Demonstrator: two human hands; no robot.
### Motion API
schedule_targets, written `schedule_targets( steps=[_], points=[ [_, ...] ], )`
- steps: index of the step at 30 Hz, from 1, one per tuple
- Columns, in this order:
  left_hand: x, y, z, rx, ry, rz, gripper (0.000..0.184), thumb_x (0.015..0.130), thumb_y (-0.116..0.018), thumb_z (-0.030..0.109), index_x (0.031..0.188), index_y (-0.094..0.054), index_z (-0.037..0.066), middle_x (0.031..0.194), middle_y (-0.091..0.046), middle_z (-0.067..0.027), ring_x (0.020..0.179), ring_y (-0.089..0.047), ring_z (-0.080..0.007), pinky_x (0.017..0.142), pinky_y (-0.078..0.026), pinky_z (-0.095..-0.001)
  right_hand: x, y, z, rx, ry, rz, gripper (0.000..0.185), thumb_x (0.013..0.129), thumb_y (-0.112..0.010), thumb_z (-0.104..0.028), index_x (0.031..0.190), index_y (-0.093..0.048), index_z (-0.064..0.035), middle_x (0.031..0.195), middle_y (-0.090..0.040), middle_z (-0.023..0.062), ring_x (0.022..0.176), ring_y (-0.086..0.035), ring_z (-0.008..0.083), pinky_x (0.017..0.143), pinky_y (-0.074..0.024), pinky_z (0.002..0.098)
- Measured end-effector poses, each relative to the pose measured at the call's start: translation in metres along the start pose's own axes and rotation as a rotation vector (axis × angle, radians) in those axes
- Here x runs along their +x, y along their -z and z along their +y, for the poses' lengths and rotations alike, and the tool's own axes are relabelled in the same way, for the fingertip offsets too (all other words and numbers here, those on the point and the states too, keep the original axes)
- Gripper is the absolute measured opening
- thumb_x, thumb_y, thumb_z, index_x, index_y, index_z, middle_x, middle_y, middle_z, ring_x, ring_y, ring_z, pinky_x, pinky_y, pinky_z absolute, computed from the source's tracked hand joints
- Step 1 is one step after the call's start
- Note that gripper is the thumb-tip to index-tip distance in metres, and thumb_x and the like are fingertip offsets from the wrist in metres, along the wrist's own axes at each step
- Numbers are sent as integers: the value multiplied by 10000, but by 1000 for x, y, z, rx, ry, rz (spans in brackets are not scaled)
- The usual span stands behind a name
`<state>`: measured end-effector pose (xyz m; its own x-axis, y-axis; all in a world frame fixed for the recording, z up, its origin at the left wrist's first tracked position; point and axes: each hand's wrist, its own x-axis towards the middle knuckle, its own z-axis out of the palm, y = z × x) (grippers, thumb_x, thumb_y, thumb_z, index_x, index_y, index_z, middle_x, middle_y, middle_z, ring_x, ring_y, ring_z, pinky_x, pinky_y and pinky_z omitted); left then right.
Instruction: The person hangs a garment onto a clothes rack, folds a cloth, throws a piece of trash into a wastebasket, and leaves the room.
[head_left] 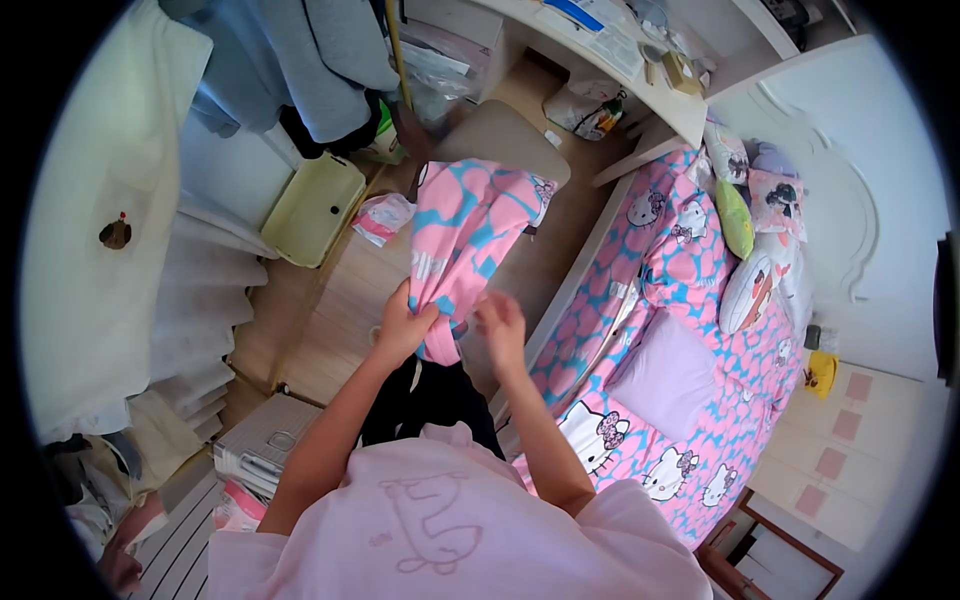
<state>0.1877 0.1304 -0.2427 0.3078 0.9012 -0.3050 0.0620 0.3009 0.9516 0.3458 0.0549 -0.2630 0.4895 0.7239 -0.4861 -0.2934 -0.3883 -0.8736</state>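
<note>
A pink and blue patterned cloth [468, 215] with cartoon cats is spread partly over a beige seat [500, 135], and its near end is bunched in front of my body. My left hand [402, 325] is closed on this bunched part. Just to the right of the cloth, my right hand [500, 325] is raised with its fingers partly curled and blurred; whether it touches the cloth's edge I cannot make out.
On the right stands a bed [750, 400] with matching bedding, a lilac pillow [665, 375] and several cushions. A white desk [640, 90] is at the top. To the left are a pale yellow bin [315, 210], curtains [190, 310] and hanging clothes [310, 70].
</note>
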Motion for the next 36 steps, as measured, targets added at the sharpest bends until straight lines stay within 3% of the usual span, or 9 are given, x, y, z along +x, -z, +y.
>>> schedule_targets(
  steps=[6,10,13,16,21,25,28,31,36],
  points=[
    [-46,-27,0,227,-70,-149,403,836,-653,79,1230,-605,7,983,-693,-78,905,-634,-144,838,-515,-330,90,33,-30,251,-368,-127,615,888,-704,-346,1353,-496,-2,1133,-616,56,968,-579,167,846,-477,331],
    [-55,-20,-7,678,21,-616,436,837,-670,76,1262,-587,29,986,-665,-56,933,-626,-151,849,-514,-312,106,5,-45,440,-95,9,494,879,-700,-182,1315,-513,-43,1187,-618,49,1067,-594,204,941,-471,338],
    [-58,-5,-24,380,93,-352,417,820,-670,83,1233,-617,71,1055,-665,-88,944,-636,-196,789,-510,-328,96,-19,-45,325,192,-62,447,861,-676,-70,1284,-533,-46,1200,-622,54,1075,-590,181,945,-465,321],
    [-45,33,-42,-34,168,132,709,902,-714,313,1498,-394,101,1437,-494,-126,1281,-513,-248,999,-450,-368,39,-30,-92,-74,192,-451,576,843,-644,-11,1397,-485,-21,1245,-613,64,1128,-577,170,976,-451,321],
    [-47,88,33,-695,194,203,974,921,-557,640,1565,-168,22,1535,-377,-177,1363,-442,-312,1116,-366,-446,-21,-48,-112,-325,410,-1270,718,809,-659,-26,1482,-410,-26,1414,-529,167,1327,-484,255,1098,-376,350],
    [-68,87,41,-964,28,174,757,966,-543,544,1461,-382,-7,1433,-513,-176,1295,-525,-293,1100,-405,-438,-41,-65,-117,-375,348,-1448,718,803,-659,-47,1480,-422,-34,1406,-540,184,1330,-493,281,1107,-371,350],
    [-100,80,58,-967,-22,312,557,941,-614,280,1423,-447,56,1276,-627,-120,1133,-622,-243,1031,-475,-402,-39,-74,-109,-536,54,-1325,490,883,-673,-121,1340,-536,-12,1108,-674,89,957,-650,181,892,-529,350],
    [-127,85,53,-891,-71,303,707,861,-680,64,1501,-381,74,1117,-678,-49,615,-396,-56,573,-376,-204,-35,-85,-90,-579,57,-1319,432,899,-687,-129,1285,-549,9,1063,-665,64,907,-626,137,830,-532,323],
    [-159,79,45,-778,-94,358,625,884,-676,85,1467,-450,73,1157,-660,-57,892,-585,-86,786,-486,-248,-70,-114,-60,-386,196,-1322,486,912,-637,-47,1364,-470,17,1298,-576,106,1160,-564,175,983,-455,318]
  ],
)
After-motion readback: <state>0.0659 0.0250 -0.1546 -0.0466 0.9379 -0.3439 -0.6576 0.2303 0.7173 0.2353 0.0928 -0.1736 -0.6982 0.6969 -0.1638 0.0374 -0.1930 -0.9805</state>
